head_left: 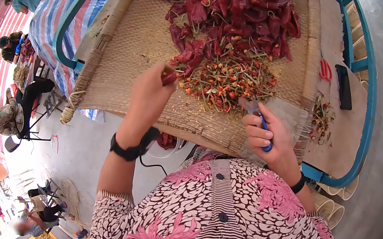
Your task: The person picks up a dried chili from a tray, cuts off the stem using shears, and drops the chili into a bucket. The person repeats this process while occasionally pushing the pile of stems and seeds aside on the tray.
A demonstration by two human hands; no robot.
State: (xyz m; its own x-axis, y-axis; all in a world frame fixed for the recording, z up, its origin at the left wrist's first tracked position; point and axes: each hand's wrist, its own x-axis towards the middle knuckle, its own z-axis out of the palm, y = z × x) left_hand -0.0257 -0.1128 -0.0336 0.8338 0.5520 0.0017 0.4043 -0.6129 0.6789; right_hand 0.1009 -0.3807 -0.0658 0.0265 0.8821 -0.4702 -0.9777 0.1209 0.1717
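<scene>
My left hand (pixel 150 93) is closed around a dried red pepper (pixel 169 78), most of it hidden by the fingers, over the woven tray (pixel 131 55). In my right hand (pixel 274 137) are blue-handled scissors (pixel 265 128), their short metal blades pointing up and away from me. Just beyond the blades lies a pile of cut pepper stems (pixel 230 83) with red and orange ends. Behind it, a large heap of dark red dried peppers (pixel 233 11) covers the far part of the tray. A greyish cloth or sheet (pixel 284 117) lies under the tray's near right corner.
Right of the tray, red-handled scissors (pixel 326 70), a black phone-like object (pixel 343 87) and more stems (pixel 322 117) lie on a board inside a blue-green metal frame (pixel 369 122). Striped tarpaulin (pixel 51 22) stands left. Several people are further off, one seated (pixel 9 115).
</scene>
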